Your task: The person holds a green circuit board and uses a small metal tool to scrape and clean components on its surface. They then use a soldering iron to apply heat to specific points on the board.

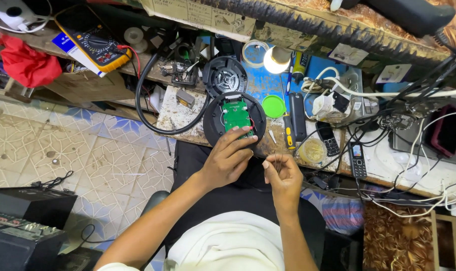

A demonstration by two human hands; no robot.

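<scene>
Resting on the round black casing [213,123] at the worktop [180,118] edge, the left hand [227,159] touched its green circuit board [236,113], fingers spread, clasping nothing. Just right of the casing, the right hand [283,175] pinched thin tweezers [275,163]. A screwdriver [288,131] and phones [358,159] lay farther right, cables crowding them.

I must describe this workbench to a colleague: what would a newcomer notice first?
First, the round black device shell opened at the bench edge, showing a green circuit board that the left hand touches. Next, the glowing white lamp bulb behind it, and the yellow multimeter at far left. The right hand pinches something thin, too small to identify.
</scene>
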